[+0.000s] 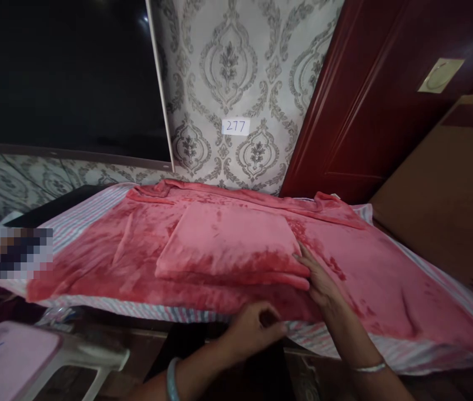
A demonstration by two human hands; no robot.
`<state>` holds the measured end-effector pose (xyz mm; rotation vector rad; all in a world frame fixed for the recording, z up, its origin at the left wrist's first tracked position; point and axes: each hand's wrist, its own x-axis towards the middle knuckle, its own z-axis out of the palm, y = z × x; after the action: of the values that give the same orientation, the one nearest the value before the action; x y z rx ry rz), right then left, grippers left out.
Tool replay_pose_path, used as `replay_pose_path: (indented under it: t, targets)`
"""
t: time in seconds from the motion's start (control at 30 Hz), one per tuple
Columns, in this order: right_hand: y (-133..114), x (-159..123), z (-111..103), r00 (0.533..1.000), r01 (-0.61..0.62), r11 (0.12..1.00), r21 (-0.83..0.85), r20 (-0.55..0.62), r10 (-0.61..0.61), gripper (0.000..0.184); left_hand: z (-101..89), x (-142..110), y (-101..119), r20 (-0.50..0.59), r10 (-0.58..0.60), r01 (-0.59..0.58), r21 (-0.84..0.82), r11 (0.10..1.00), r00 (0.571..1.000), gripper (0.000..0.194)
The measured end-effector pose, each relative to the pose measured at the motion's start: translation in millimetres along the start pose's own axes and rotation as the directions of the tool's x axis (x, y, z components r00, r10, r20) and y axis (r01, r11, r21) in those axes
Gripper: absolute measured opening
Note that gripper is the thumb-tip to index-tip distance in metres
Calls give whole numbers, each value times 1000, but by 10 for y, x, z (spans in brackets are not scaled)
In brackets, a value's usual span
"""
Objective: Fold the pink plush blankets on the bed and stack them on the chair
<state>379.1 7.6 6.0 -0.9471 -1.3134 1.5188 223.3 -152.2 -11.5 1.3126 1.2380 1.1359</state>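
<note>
A folded, rectangular pink plush blanket (232,234) lies on a spread-out pink plush blanket (386,267) over a striped cloth sheet (75,217), before a grey-patterned wall (230,61), with a flat black rectangular screen (61,78) behind left and a large brown cardboard box (440,184) right.

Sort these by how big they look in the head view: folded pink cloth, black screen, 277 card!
1. Black screen
2. Folded pink cloth
3. 277 card, easily the smallest

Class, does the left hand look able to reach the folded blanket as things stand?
Probably yes: the left hand is just in front of the folded blanket, with nothing visible blocking it; the right hand touches its right side.
</note>
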Motion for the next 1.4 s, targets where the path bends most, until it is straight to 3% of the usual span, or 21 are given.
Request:
replay_pose_path:
  t: [0.03,0.07,0.13,0.23,0.3,0.4,0.5,0.6,0.67,0.73,0.8,0.9,0.93,1.0,1.07,1.13,1.23,1.33,1.4]
  targets:
    - [-40,-1,18,1000,7,1000,7,6,-7,70,0,-7,-35,49,-116,125,-270,955,992,42]
    - [-88,-11,44,1000,6,1000,23,4,-6,71,-1,10,-47,69,-174,185,-497,848,982,50]
    - [-200,-70,109,1000,1,998,64,6,-1,71,1,87,6,-6,-203,124,-774,621,979,59]
    - [-349,-280,193,1000,-7,991,133,-18,9,72,56,190,231,-133,-210,-23,-890,455,969,61]
    - [-387,-494,211,998,-16,990,143,-56,25,74,130,192,397,-118,-209,-30,-924,381,971,63]
    - [-323,-838,144,995,-26,1000,4,-99,27,69,246,110,528,-81,-265,-5,-961,275,961,58]
    - [-205,-1052,-69,996,-69,978,-195,-68,57,66,313,4,455,-46,-396,48,-973,224,917,42]
    - [-197,-1020,-375,995,-95,923,-372,1,103,62,335,-72,261,-29,-459,100,-962,254,888,30]
    - [-288,-864,-519,999,-46,870,-490,-22,40,56,337,-96,141,-45,-465,107,-949,297,884,26]
    - [-426,-635,-515,994,49,829,-557,-54,-95,50,333,-103,67,-52,-445,106,-940,323,894,24]
    - [-562,-366,-316,978,169,807,-566,-5,-209,46,323,-106,33,-33,-416,118,-936,332,909,25]
    - [-674,53,285,923,381,759,-528,261,-282,41,302,-127,1,-15,-370,128,-924,360,929,32]
    - [-680,188,528,873,475,709,-521,378,-307,40,297,-138,-17,-14,-355,128,-918,375,935,34]
    - [-653,441,1023,731,660,542,-520,611,-304,45,293,-159,-69,-26,-331,114,-910,399,943,38]
    - [-597,657,1485,609,770,382,-511,768,-198,56,299,-171,-127,-44,-338,102,-910,402,940,41]
    - [-536,827,1885,524,833,247,-495,849,-66,63,312,-170,-176,-49,-362,102,-917,386,931,43]
    - [-457,991,2347,480,861,114,-495,867,135,75,339,-150,-229,-24,-387,139,-911,388,922,43]
    - [-388,1061,2653,433,879,61,-473,844,316,90,373,-125,-282,-18,-445,169,-911,377,895,44]
    - [-344,1066,2787,397,892,38,-451,820,412,93,390,-116,-315,-17,-427,135,-937,323,904,49]
